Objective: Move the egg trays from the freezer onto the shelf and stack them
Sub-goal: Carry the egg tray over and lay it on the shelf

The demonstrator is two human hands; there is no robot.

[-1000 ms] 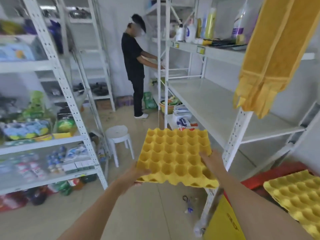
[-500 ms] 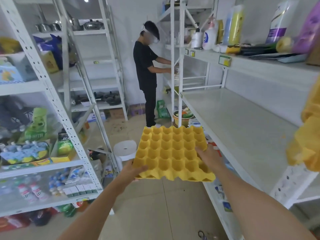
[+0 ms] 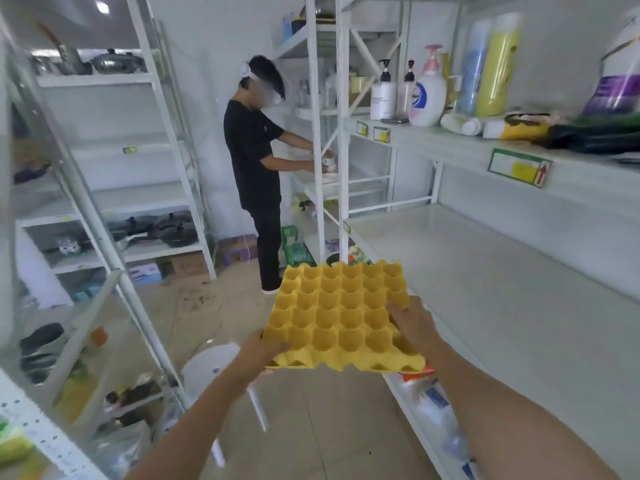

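Observation:
I hold a yellow egg tray flat in front of me, cups facing up, above the aisle floor. My left hand grips its near left corner. My right hand grips its right edge, fingers over the cups. The tray hangs just left of the front edge of a wide white shelf on my right, whose surface is bare. The freezer is out of view.
A person in black stands further down the aisle, handling items at a rack. A white stool stands below my left arm. Bottles and rolls line the upper right shelf. Stocked racks fill the left side.
The view has swung left and up, away from the freezer and its yellow trays. The tray in my hands now sits level with the bare shelf, which lies closer on my right.

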